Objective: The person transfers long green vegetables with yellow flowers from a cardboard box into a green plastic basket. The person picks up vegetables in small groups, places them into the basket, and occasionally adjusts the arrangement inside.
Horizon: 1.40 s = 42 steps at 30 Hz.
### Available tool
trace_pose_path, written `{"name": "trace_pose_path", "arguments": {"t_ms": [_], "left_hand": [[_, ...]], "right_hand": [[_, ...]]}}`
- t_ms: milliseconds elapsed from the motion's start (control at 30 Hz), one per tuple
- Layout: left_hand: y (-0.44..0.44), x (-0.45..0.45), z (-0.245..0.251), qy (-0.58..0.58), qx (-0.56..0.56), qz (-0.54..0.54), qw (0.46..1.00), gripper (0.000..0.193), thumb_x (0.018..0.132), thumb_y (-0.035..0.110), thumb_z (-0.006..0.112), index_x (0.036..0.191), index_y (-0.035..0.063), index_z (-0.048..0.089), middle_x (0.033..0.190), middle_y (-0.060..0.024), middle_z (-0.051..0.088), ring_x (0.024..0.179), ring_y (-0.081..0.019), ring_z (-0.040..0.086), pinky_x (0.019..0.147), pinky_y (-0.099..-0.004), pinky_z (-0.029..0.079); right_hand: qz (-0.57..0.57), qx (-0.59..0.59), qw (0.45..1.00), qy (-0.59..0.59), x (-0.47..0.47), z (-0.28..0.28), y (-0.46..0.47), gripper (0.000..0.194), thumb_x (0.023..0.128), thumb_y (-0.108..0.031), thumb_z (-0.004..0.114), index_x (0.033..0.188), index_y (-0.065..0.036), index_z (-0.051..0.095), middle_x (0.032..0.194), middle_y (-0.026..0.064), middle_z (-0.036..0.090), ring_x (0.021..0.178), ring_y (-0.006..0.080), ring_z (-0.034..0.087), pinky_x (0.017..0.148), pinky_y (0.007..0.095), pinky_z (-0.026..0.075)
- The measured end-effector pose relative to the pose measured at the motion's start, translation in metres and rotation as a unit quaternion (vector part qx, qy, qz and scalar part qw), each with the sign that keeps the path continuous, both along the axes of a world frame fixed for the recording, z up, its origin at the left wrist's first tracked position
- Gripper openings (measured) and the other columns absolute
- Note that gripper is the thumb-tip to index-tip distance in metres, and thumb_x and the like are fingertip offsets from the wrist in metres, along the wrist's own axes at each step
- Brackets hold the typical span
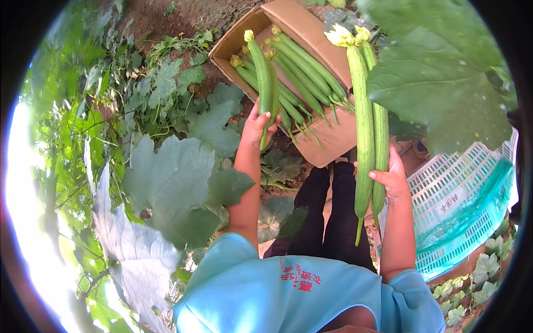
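My left hand (255,127) grips slender green luffa gourds (261,79) near their stem end; at least one shows fully, and another appears pressed behind it. Below them in view, an open cardboard box (287,12) holds several more luffa gourds (306,68), laid side by side with yellow blossoms at the far end and stems towards me. Two longer, ridged luffa gourds (364,125) are in my right hand (390,175), its thumb across the lower part of the pair. Their yellow blossoms point away from me and their stems hang down. Both hands are beside the box's near end.
On the right stand a white slatted plastic crate (431,183) and a turquoise one (441,260) with turquoise plastic film. A big leaf (449,83) hangs close at upper right. Broad leaves (170,183) and climbing vines (75,145) crowd the left. My legs (310,208) are by the box.
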<state>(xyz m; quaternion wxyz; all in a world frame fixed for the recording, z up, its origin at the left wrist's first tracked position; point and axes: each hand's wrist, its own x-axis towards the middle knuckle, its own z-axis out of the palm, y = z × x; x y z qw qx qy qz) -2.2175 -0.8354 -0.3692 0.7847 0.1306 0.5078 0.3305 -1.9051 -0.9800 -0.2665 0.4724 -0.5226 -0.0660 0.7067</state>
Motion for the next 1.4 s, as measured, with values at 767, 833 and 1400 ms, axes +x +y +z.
{"name": "trace_pose_path", "arguments": {"t_ms": [767,833,1400], "left_hand": [[-0.11,0.187,0.364,-0.145,0.093,-0.681,0.712,0.089,0.079,-0.007,0.06,0.148,0.013,0.007,0.12,-0.008,0.05,0.096,-0.0165,0.054,0.082,-0.0308,0.047],[-0.132,0.229,0.365,-0.147,0.155,-0.731,0.648,0.091,0.077,-0.009,0.059,0.148,0.0129,0.006,0.123,-0.008,0.048,0.095,-0.0166,0.054,0.081,-0.03,0.046],[-0.421,0.465,0.136,0.136,0.408,-0.65,0.626,0.079,0.077,0.009,0.061,0.145,0.0072,0.02,0.118,-0.0205,0.048,0.09,-0.0275,0.057,0.077,-0.0322,0.048]], "right_hand": [[-0.337,0.069,0.935,-0.087,0.129,0.277,-0.31,0.101,0.052,-0.008,0.083,0.138,-0.002,0.029,0.118,0.0142,0.054,0.101,0.0291,0.06,0.085,0.0495,0.052],[-0.378,0.06,0.914,-0.136,0.142,0.275,-0.336,0.095,0.057,-0.007,0.08,0.137,-0.001,0.03,0.117,0.0151,0.055,0.099,0.0293,0.061,0.086,0.0463,0.051],[-0.357,-0.069,0.889,-0.279,0.304,0.03,-0.412,0.077,0.067,0.006,0.073,0.133,-0.001,0.035,0.114,0.0116,0.057,0.102,0.0209,0.056,0.088,0.0339,0.046]]}}
